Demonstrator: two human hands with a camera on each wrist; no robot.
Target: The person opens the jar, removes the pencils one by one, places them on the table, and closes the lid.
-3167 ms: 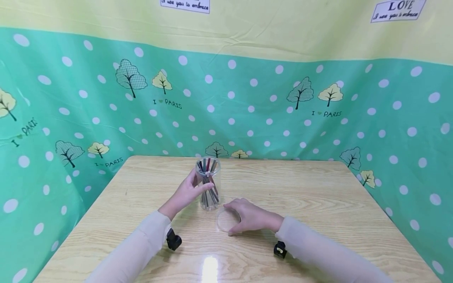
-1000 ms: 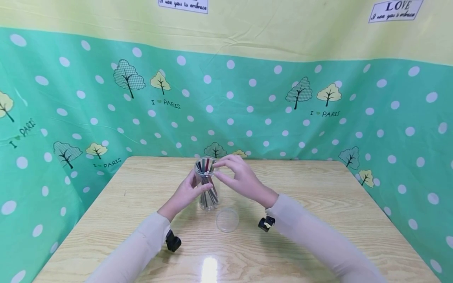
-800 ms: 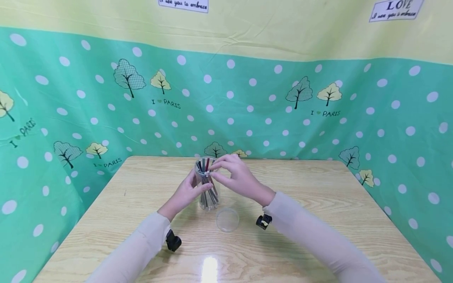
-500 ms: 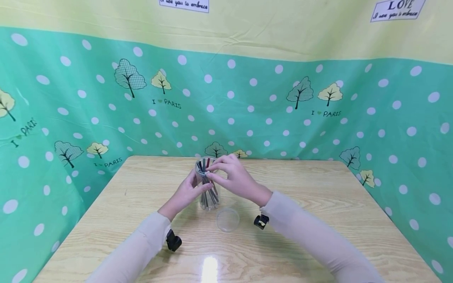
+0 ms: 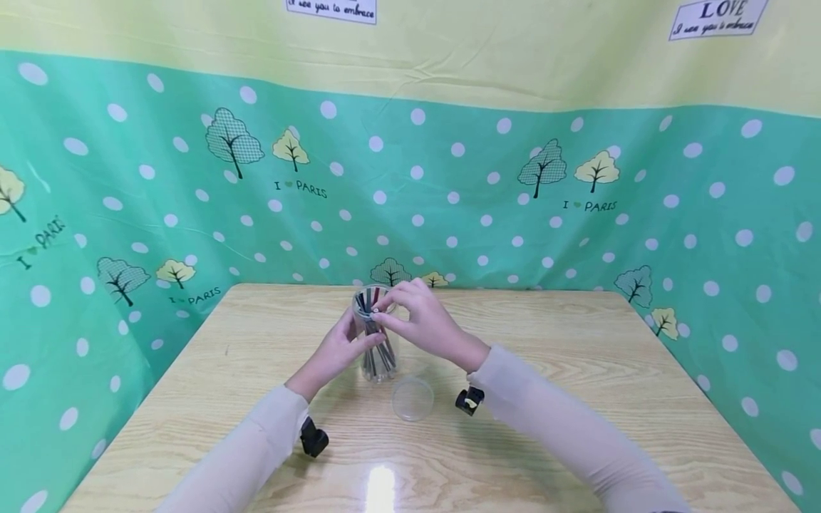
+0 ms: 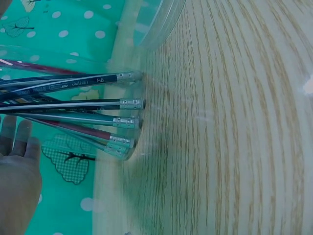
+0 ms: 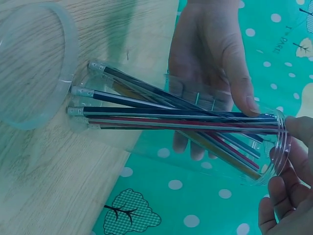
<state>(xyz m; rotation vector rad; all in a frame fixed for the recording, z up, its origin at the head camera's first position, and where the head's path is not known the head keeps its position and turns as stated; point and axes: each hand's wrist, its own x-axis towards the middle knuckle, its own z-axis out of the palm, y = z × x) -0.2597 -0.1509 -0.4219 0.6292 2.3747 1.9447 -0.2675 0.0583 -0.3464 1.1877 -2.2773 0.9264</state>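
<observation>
wood-grain table [image 5: 545, 324] | green polka-dot cloth [image 5: 442, 178], printed trees [image 5: 232, 141] | yellow upper band [image 5: 513, 57], lettered labels [image 5: 717, 20]

The jar [image 7: 282, 144] within the left fingers [image 7: 197, 149] looks like glossy clear plastic, its pencils [image 7: 171, 112] smoothly painted with shiny metal ends [image 6: 130, 104], while nearer than the right fingers [image 7: 279, 196] a smooth clear plastic lid [image 5: 412, 399] lies on glossy wood-grain table [image 5: 256, 335], with creased cloth [image 5: 462, 235] beyond both.
</observation>
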